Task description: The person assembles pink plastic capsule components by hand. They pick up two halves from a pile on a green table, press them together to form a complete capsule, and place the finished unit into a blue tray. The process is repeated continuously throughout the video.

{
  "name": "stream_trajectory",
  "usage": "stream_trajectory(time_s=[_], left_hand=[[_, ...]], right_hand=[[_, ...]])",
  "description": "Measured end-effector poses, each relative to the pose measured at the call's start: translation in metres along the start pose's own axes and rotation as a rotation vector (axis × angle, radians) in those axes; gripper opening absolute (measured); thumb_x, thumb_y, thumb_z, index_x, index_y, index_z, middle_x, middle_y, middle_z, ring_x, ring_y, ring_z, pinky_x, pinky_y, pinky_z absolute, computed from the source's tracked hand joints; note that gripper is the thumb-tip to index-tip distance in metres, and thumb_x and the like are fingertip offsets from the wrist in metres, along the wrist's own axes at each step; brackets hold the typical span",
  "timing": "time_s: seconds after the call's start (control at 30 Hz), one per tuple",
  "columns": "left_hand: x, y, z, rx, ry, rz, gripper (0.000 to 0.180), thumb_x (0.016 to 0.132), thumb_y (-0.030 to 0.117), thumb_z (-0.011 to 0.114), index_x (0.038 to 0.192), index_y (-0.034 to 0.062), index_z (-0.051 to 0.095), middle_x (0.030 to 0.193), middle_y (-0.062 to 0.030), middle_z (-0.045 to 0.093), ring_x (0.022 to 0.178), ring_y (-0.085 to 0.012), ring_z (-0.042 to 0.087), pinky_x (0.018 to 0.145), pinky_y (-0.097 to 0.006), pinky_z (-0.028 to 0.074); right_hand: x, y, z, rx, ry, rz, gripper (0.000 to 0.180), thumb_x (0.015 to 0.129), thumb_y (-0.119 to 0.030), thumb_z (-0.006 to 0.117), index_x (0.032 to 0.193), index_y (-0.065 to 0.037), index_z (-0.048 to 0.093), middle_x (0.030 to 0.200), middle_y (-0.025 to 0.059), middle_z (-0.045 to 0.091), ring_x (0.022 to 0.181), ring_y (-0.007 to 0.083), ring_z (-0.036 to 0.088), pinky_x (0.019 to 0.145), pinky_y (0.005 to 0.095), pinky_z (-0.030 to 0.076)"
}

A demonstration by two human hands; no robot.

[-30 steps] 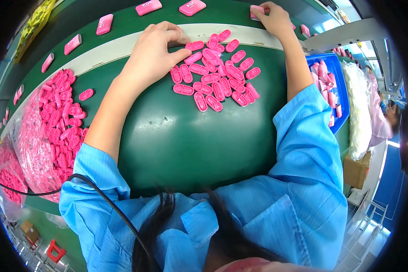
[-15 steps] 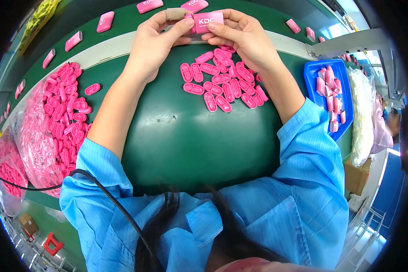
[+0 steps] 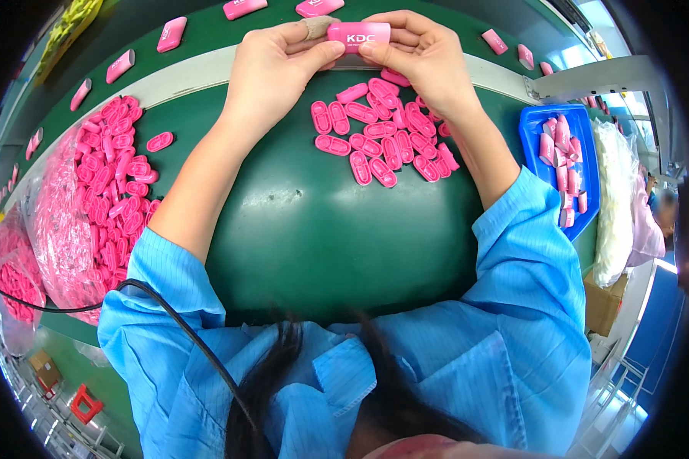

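Between my two hands, at the far side of the table, is a pink flattened casing (image 3: 358, 34) with white print. My left hand (image 3: 277, 70) pinches its left end with thumb and fingers; one finger wears a tan wrap. On the right end, my right hand (image 3: 427, 60) grips with the thumb in front and the fingers behind. The small pink cap at the left end cannot be made out apart from the casing. Just below my hands lies a loose group of pink oval caps (image 3: 380, 130), nearest to my right wrist.
A large heap of pink caps (image 3: 115, 183) spills from a clear plastic bag (image 3: 57, 206) at left. A blue tray (image 3: 589, 176) of pink casings stands at right beside a white bag (image 3: 614, 206). Beyond a pale rail (image 3: 199, 75), casings (image 3: 171, 34) lie spaced along a green surface.
The left-end cap, seen apart from the casing before, now sits flush against it or is hidden. My hands have come closer together and moved slightly right.
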State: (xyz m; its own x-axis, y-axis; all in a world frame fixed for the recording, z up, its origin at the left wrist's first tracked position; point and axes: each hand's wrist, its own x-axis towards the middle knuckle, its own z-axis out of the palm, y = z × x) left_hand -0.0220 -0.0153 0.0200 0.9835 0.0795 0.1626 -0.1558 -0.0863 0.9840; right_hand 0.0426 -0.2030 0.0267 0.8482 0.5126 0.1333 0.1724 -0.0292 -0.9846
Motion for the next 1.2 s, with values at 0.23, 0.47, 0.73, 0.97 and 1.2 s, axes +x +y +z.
stream_trajectory(time_s=[0.23,0.47,0.73,0.97,1.2], left_hand=[[-0.012,0.000,0.014,0.619,0.156,0.352,0.025,0.084,0.011,0.066,0.106,-0.0025,0.064,0.079,-0.0170,0.069,0.068,-0.0299,0.067,0.067,-0.034,0.053],[-0.022,0.010,0.016,0.726,0.122,0.481,0.048,0.084,0.003,0.059,0.127,-0.0122,0.044,0.074,-0.0248,0.061,0.071,-0.0423,0.063,0.067,-0.044,0.052],[-0.008,-0.004,0.001,0.823,0.047,0.491,0.025,0.081,0.025,0.072,0.098,0.0063,0.070,0.107,-0.0113,0.065,0.091,-0.0309,0.062,0.078,-0.036,0.050],[-0.022,0.013,0.013,0.799,-0.239,0.311,0.017,0.079,0.011,0.071,0.093,0.0017,0.069,0.086,-0.0132,0.064,0.072,-0.0279,0.063,0.070,-0.037,0.051],[-0.014,0.006,0.008,0.788,-0.186,0.345,0.025,0.084,0.010,0.065,0.108,0.0025,0.065,0.087,-0.0094,0.061,0.065,-0.0190,0.060,0.064,-0.032,0.050]], right_hand=[[-0.008,-0.005,0.005,-0.194,0.042,-0.086,0.034,0.085,-0.007,0.070,0.116,0.003,0.060,0.100,0.0083,0.069,0.087,0.0109,0.065,0.079,0.0226,0.053],[-0.013,-0.016,0.020,-0.193,0.084,-0.103,0.023,0.086,0.001,0.065,0.108,0.006,0.059,0.098,0.0090,0.069,0.084,0.0092,0.064,0.069,0.0216,0.052],[0.065,0.027,-0.045,-0.320,0.139,-0.053,0.030,0.084,-0.006,0.068,0.109,0.006,0.060,0.095,0.0120,0.071,0.086,0.0140,0.066,0.074,0.0252,0.052],[0.072,0.027,-0.093,-0.998,0.412,-0.214,0.035,0.080,-0.019,0.067,0.109,0.002,0.064,0.095,0.0197,0.069,0.085,0.0301,0.068,0.079,0.0373,0.054],[0.040,0.023,-0.132,-1.462,0.384,-0.130,0.031,0.078,-0.013,0.064,0.105,0.003,0.066,0.095,0.0200,0.069,0.089,0.0345,0.067,0.083,0.0397,0.053]])
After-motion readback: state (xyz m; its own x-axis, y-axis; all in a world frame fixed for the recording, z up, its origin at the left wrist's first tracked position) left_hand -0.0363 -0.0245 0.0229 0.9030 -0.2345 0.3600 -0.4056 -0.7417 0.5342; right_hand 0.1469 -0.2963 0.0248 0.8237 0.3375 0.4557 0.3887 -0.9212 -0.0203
